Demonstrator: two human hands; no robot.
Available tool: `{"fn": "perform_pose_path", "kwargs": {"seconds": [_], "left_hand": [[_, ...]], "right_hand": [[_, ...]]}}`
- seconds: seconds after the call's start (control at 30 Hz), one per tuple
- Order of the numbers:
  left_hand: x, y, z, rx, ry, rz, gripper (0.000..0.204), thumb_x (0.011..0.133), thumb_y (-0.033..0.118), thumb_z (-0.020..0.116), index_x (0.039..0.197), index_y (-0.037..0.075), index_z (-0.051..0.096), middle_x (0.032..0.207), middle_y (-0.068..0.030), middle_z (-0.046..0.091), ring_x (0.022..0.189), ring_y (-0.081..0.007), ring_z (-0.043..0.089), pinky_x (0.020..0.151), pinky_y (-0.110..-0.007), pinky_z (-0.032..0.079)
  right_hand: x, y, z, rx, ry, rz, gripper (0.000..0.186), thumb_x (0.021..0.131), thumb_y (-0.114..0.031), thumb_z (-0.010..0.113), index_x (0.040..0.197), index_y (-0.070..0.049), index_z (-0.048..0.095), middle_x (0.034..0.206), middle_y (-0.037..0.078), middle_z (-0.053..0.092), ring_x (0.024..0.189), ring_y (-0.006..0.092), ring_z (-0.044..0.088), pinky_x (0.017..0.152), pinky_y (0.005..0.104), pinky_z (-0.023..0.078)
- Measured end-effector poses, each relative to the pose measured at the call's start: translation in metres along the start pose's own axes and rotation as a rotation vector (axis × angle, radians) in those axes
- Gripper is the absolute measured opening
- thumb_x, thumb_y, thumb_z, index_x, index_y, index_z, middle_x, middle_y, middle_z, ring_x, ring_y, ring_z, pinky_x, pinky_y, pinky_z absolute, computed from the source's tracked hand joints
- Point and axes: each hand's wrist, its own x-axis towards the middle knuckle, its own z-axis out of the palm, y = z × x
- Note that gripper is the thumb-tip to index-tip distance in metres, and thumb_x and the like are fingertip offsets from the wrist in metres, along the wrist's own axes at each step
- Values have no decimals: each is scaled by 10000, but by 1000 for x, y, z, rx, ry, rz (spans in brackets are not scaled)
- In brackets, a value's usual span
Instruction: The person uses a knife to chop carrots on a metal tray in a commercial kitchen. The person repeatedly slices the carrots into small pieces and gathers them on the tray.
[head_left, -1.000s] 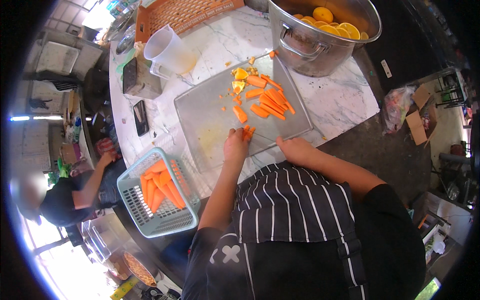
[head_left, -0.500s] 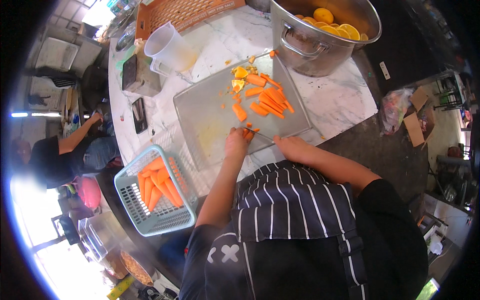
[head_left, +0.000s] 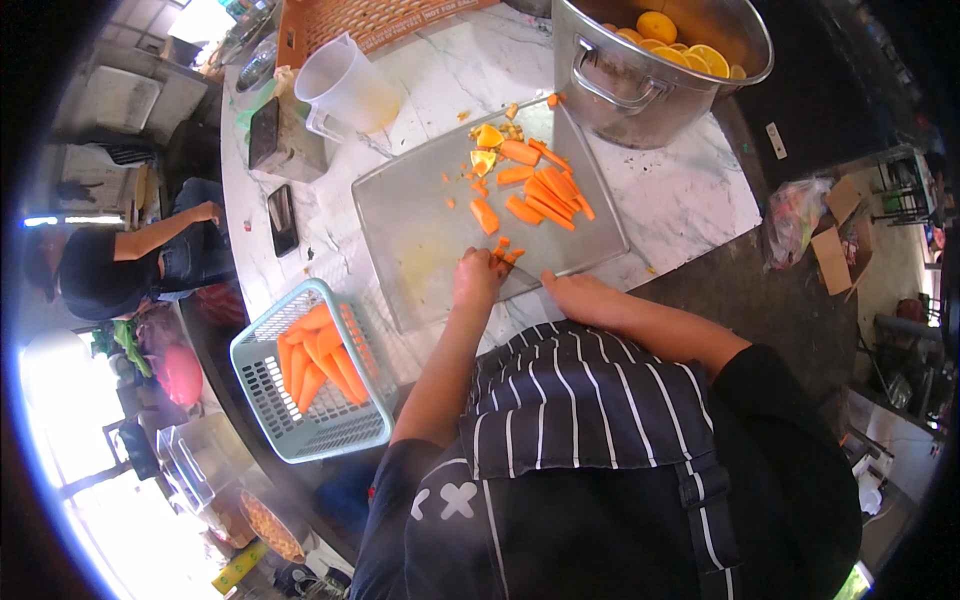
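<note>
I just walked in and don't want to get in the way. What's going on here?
It's carrot cutting on a grey board. The left hand is at small carrot pieces; the right hand holds a knife beside them. Cut carrot sticks lie farther up the board; more carrots sit in the pale blue basket to the left.

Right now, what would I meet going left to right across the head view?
Co-worker → dark phone → translucent jug → left hand → right hand → steel pot → plastic bag.
</note>
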Motion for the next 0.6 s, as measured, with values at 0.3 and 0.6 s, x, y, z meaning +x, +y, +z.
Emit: {"fn": "perform_pose_path", "kwargs": {"seconds": [0.3,0.6], "left_hand": [[-3,3,-7,32,6,-96,246,637,100,761,770,-8,584,845,-176,593,822,-345,584,732,-416,484],[-10,7,-6,-16,24,-68,199,640,48,735,763,3,584,800,-161,572,785,-339,577,697,-426,474]], "right_hand": [[-18,-13,-23,-6,-109,7,196,893,-96,365,1015,37,441,844,268,624,822,420,627,695,509,490],[-3,-6,-1,129,-69,36,220,909,-127,352,1023,37,445,873,291,611,844,428,616,714,510,483]]}}
